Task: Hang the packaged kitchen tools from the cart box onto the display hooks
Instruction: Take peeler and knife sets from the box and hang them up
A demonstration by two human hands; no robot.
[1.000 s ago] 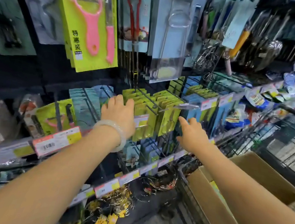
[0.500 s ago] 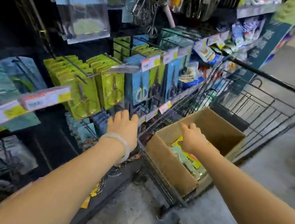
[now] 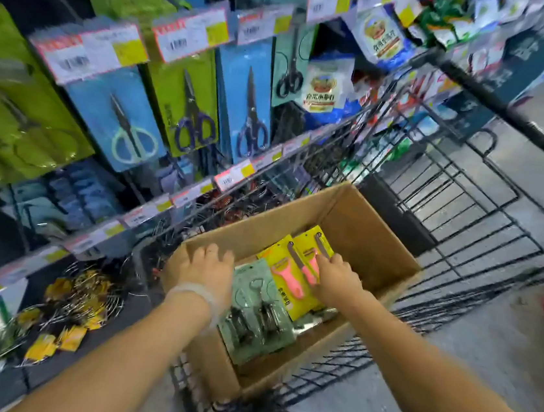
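Left hand [image 3: 204, 271] fingers spread on box [image 3: 375, 241] rim, right hand [image 3: 337, 277] on yellow pack [image 3: 293, 277] — grip unclear, blurred

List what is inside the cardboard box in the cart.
The cardboard box holds yellow peeler packs, which the right hand touches, and a green pack. Anything beneath them is covered.

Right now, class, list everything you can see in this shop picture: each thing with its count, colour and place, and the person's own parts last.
cardboard box: one, brown, in the cart
cart: one, black wire, right of the shelves
yellow peeler packs: at least two, pink tools, in the box
pale green pack: one, dark tools, near end of the box
scissor packs: several, blue and green, hanging on hooks
price tags: many, white, red and yellow, on hook ends and shelf rails
left hand: resting on the box edge, pale bracelet at the wrist
right hand: fingers on the yellow peeler packs
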